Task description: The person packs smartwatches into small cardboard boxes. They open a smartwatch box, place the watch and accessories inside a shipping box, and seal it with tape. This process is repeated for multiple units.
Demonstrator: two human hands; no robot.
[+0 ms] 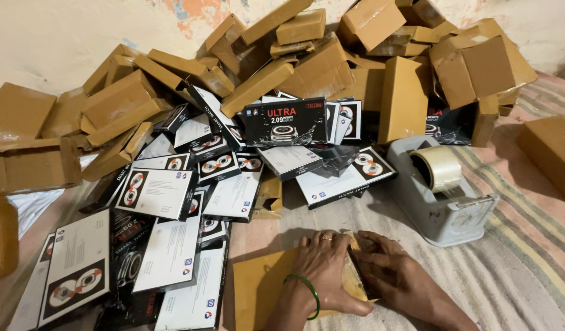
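While 2 hands (pixel 362 270) grip brown box (pixel 264 288) on striped mat (pixel 515 257), cartons (pixel 331 61) heap against plaster wall (pixel 62 30).

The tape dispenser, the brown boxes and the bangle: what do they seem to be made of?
Tape dispenser: probably grey plastic, with a dull, moulded look. Brown boxes: matt corrugated cardboard, creased and dented at the edges. Bangle on the left hand: green and smooth, maybe glass or plastic; the view cannot settle which.
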